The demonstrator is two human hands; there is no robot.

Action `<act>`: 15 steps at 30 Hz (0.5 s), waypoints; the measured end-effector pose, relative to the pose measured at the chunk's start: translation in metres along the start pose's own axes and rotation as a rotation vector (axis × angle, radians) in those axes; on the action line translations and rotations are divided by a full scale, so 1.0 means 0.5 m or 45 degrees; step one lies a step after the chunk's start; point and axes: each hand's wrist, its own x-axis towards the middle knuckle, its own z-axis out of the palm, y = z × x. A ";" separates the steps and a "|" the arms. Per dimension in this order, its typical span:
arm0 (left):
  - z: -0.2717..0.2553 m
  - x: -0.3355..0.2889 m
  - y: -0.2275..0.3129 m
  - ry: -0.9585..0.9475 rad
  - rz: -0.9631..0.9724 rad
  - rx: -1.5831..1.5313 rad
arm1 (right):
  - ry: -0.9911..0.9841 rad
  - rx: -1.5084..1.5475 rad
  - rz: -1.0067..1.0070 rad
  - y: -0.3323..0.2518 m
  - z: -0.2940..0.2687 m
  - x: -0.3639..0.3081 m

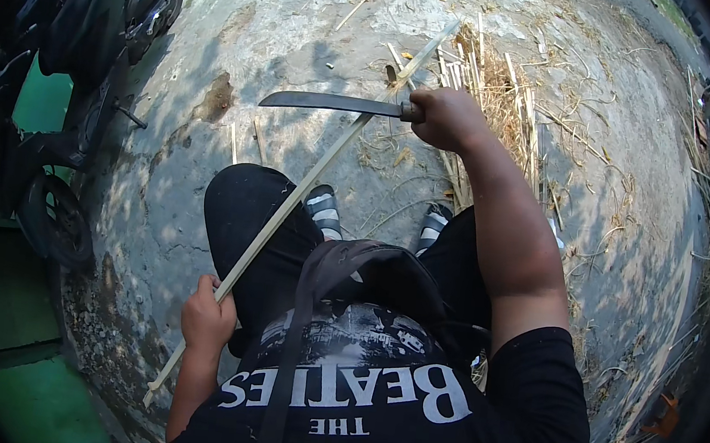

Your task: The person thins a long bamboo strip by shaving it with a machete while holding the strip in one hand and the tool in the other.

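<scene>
My right hand [446,117] is closed round the short wooden handle of a machete [333,103]. Its long dark blade points left and lies across a pale bamboo strip [288,201]. The strip runs slantwise from beside my left hip, over my left thigh, to the ground ahead. Near its lower end my left hand [208,314] grips it, thumb on the near side. Beyond the blade the strip's far part [424,57] continues up and right. Whether the edge bites into the strip I cannot tell.
Bamboo splints and curly shavings [507,90] lie heaped ahead to the right. A motorcycle [86,63] stands at the left by green panels. Small splints [247,141] lie beyond my left knee. My sandalled feet [323,210] rest on the rough concrete ground [185,195].
</scene>
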 end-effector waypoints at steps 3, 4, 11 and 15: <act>-0.013 0.011 -0.025 -0.077 -0.030 0.009 | -0.006 -0.105 -0.263 -0.015 0.009 -0.003; -0.010 0.013 -0.056 -0.073 0.004 0.057 | -0.008 -0.102 -0.257 0.005 0.012 0.000; -0.008 0.017 -0.066 -0.101 0.060 0.135 | 0.116 -0.033 0.078 0.019 0.039 0.021; -0.005 0.018 -0.068 -0.112 0.046 0.056 | -0.049 -0.070 -0.171 -0.039 0.007 0.004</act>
